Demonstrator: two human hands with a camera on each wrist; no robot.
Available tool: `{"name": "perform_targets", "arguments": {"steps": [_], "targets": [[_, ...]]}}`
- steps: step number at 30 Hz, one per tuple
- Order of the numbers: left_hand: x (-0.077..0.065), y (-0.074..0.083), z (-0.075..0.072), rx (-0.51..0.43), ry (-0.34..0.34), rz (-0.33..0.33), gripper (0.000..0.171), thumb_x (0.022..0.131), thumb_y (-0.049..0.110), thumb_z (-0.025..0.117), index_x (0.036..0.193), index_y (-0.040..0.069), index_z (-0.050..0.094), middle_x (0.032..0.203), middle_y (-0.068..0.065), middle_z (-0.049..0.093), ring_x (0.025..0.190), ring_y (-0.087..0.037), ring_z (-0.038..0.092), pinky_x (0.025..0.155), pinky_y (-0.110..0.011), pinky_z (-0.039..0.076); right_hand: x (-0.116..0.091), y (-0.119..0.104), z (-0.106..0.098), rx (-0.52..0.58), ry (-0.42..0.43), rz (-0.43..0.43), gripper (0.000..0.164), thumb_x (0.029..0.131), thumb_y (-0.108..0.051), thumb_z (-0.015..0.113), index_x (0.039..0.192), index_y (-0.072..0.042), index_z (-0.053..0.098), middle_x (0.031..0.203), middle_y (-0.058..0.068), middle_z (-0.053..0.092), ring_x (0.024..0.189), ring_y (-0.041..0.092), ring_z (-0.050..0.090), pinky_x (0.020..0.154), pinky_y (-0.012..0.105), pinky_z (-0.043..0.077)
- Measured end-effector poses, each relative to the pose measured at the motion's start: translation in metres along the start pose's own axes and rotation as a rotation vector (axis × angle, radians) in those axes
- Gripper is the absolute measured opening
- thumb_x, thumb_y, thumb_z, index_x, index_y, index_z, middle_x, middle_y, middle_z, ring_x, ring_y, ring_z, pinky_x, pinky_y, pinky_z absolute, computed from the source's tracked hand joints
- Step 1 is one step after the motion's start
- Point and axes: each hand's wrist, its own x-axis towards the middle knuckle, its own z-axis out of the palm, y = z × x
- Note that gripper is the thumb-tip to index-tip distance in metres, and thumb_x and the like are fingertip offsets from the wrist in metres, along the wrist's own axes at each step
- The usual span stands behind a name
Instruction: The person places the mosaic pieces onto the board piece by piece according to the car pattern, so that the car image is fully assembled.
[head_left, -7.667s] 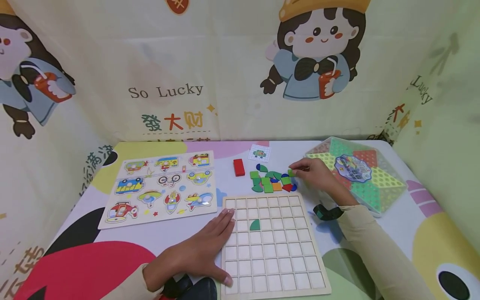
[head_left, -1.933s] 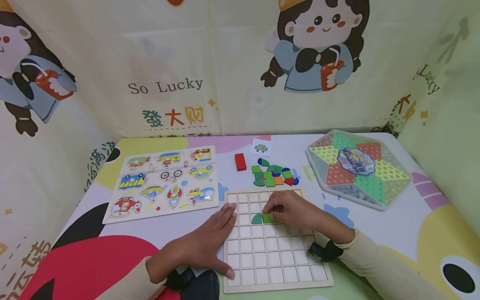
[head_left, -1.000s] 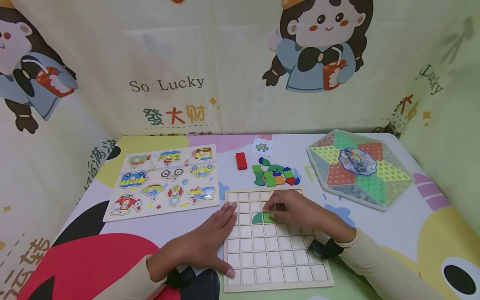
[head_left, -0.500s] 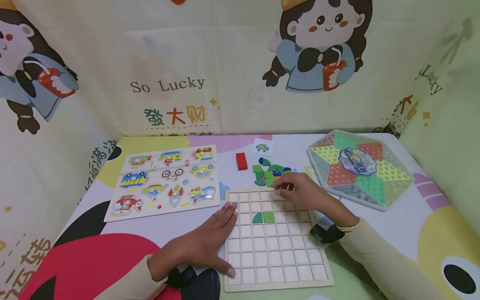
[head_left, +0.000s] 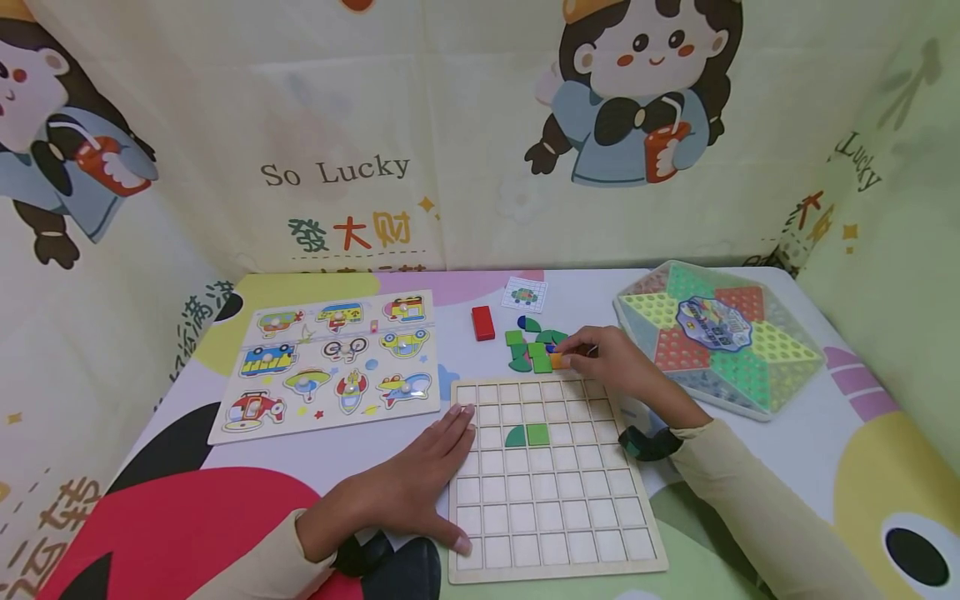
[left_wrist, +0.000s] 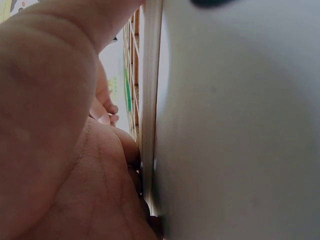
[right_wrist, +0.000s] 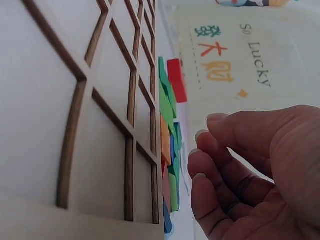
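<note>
Right hand [head_left: 622,367] hovers over the loose pieces [head_left: 540,357] just beyond the far edge of the wooden grid board [head_left: 551,514], fingers bent and relaxed; the right wrist view shows nothing between thumb and fingertips, so it appears released, perhaps because it is choosing. Its fingertips are closest to an orange square [head_left: 557,361] at the near side of the pile, though whether they touch it I cannot tell. Those pieces probably lie there so that they stay within easy reach of the cells. On the board, a green quarter-round [head_left: 515,436] and a green square [head_left: 537,434] fill neighbouring cells in the third row from the far edge, flat within the ribs that keep them from sliding. Left hand [head_left: 401,492] rests unclenched along the board's left edge, fingers extended and thumb spread toward the near corner, presumably to steady it. Past the board's far edge lie a red block [head_left: 483,323] and, farther off, a small card [head_left: 524,294] whose printed grid is plausibly left in plain sight for looking at. Left of the board lies a vehicle puzzle [head_left: 296,422], right of it a hexagonal game box [head_left: 720,342], both apparently set aside to leave working room on the desk [head_left: 465,292].
</note>
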Motion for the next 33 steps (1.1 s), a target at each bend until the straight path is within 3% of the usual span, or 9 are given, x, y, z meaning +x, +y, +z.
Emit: {"name": "perform_targets", "arguments": {"steps": [9,20,33], "targets": [[0.0,-0.001,0.0,0.002,-0.002,0.0,0.127,0.065,0.074,0.07,0.157,0.009,0.011,0.163,-0.001,-0.01,0.146,-0.02,-0.013,0.116,-0.049,0.009,0.011,0.01,-0.002,-0.025,0.037,0.082,0.017,0.092,-0.006,0.067,0.107,0.0,0.072,0.102,0.011,0.068,0.087,0.025,0.061,0.075,0.036,0.053],[0.0,0.0,-0.001,0.009,-0.007,-0.005,0.127,0.065,0.074,0.069,0.157,0.01,0.01,0.162,0.001,-0.012,0.146,-0.02,-0.014,0.116,-0.049,0.009,0.019,0.017,-0.001,-0.032,0.052,0.1,0.019,0.093,-0.006,0.065,0.11,-0.001,0.071,0.108,0.013,0.068,0.091,0.026,0.062,0.075,0.037,0.054],[0.0,0.0,0.0,0.007,-0.002,-0.014,0.127,0.065,0.074,0.07,0.157,0.01,0.011,0.162,0.001,-0.011,0.146,-0.02,-0.014,0.115,-0.049,0.01,0.035,0.018,0.001,-0.064,0.043,0.148,0.019,0.093,-0.006,0.064,0.11,0.001,0.071,0.102,0.014,0.067,0.09,0.027,0.059,0.075,0.037,0.053]]}}
